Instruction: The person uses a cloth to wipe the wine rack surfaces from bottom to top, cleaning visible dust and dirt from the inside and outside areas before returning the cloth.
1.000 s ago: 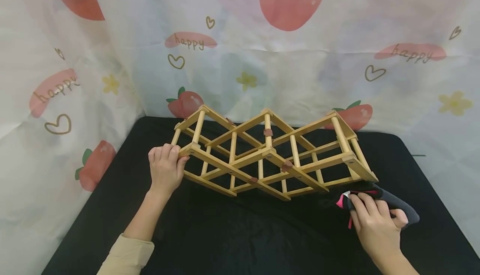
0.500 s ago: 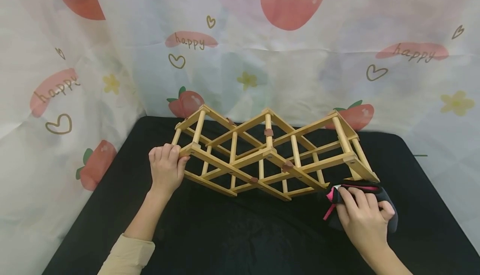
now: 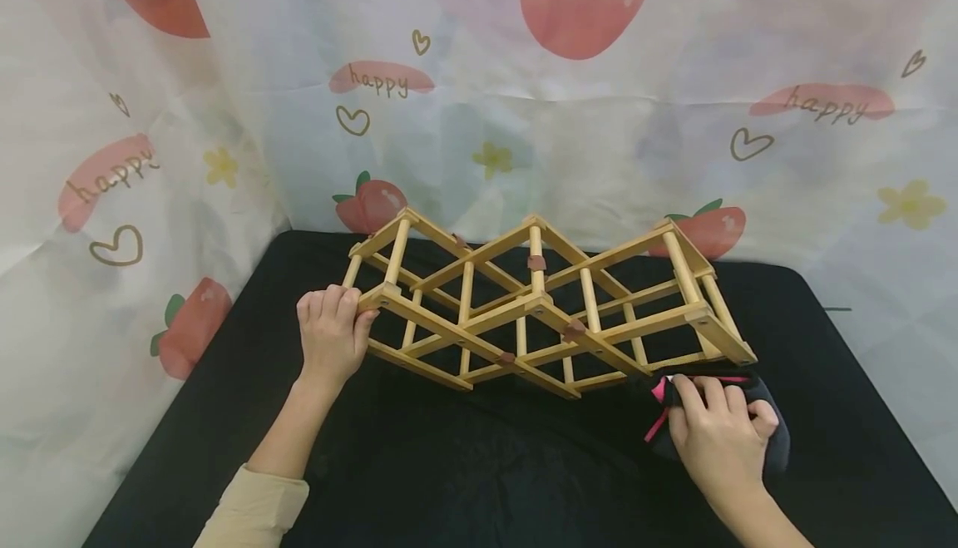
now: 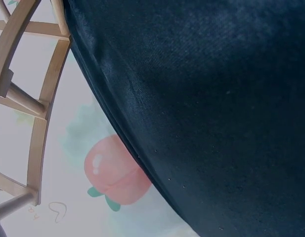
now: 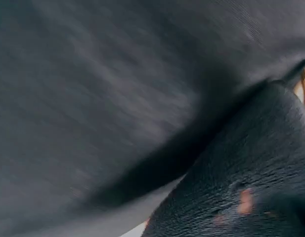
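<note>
A wooden lattice rack [image 3: 537, 305], like a folding bottle rack, spans the middle of the black cloth in the head view. My left hand [image 3: 329, 336] grips its near left corner, fingers over the top and thumb on the inner side. In the left wrist view the rack's bars [image 4: 37, 143] show at the left; the hand itself is out of sight there. My right hand [image 3: 722, 440] pinches a dark grey, soft fabric item [image 3: 777, 440] with pink trim and a pink strap, just in front of the rack's right end. Its knit surface fills the lower right of the right wrist view.
A black cloth [image 3: 509, 481] covers the table under both hands. Behind and to the left hangs a pale curtain [image 3: 629, 132] printed with fruit, hearts and lettering. Brown patches [image 3: 573, 331] are wrapped on some rack joints.
My right hand has carried the dark fabric item leftward, closer in front of the rack's right end, then slightly lower. The left hand and the rack have stayed put.
</note>
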A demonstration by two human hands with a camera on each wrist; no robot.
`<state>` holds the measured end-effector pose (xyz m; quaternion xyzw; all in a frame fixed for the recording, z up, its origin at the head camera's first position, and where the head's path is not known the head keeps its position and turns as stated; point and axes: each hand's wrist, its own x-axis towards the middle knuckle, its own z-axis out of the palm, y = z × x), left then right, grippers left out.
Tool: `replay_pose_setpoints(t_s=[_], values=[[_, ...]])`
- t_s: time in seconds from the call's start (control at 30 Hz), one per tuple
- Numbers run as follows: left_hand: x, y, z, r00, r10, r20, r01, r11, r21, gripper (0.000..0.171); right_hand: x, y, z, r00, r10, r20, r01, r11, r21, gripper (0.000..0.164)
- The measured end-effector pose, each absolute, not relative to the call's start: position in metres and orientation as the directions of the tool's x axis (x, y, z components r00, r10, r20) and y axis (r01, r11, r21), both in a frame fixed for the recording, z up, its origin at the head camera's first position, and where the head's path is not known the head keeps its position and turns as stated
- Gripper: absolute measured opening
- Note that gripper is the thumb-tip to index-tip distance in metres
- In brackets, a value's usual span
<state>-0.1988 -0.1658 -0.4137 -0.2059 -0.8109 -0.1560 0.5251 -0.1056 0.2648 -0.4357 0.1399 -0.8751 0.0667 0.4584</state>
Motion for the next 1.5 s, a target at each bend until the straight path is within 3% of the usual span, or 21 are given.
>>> replay_pose_setpoints(t_s=[0.13, 0.43, 0.53, 0.8, 0.9, 1.2, 1.5], values=[[-0.2, -0.165, -0.414, -0.368, 0.177, 0.913, 0.503, 0.863, 0.036, 0.046, -0.102, 0.272, -0.44, -0.528, -0.146, 0.837, -0.285, 0.958, -0.012, 0.034], [-0.2, -0.166, -0.415, -0.367, 0.162, 0.916, 0.488, 0.872, 0.042, 0.047, -0.109, 0.263, -0.42, -0.346, -0.035, 0.938, -0.27, 0.961, -0.063, 0.027], [-0.2, -0.166, -0.416, -0.365, 0.163, 0.917, 0.488, 0.872, 0.039, 0.047, -0.112, 0.259, -0.419, -0.368, -0.033, 0.929, -0.258, 0.964, -0.068, 0.027], [-0.2, -0.164, -0.414, -0.362, 0.165, 0.917, 0.497, 0.867, 0.04, 0.046, -0.116, 0.25, -0.435, -0.519, -0.122, 0.846, -0.292, 0.956, -0.041, 0.029], [-0.2, -0.164, -0.414, -0.364, 0.164, 0.917, 0.49, 0.871, 0.039, 0.046, -0.116, 0.251, -0.436, -0.526, -0.117, 0.843, -0.293, 0.955, -0.05, 0.028], [-0.2, -0.165, -0.414, -0.361, 0.164, 0.918, 0.493, 0.869, 0.039, 0.046, -0.113, 0.264, -0.425, -0.426, 0.035, 0.904, -0.219, 0.965, -0.14, 0.029], [-0.199, -0.165, -0.415, -0.369, 0.154, 0.917, 0.483, 0.874, 0.048, 0.047, -0.112, 0.252, -0.438, -0.564, -0.054, 0.824, -0.246, 0.963, -0.106, 0.022]])
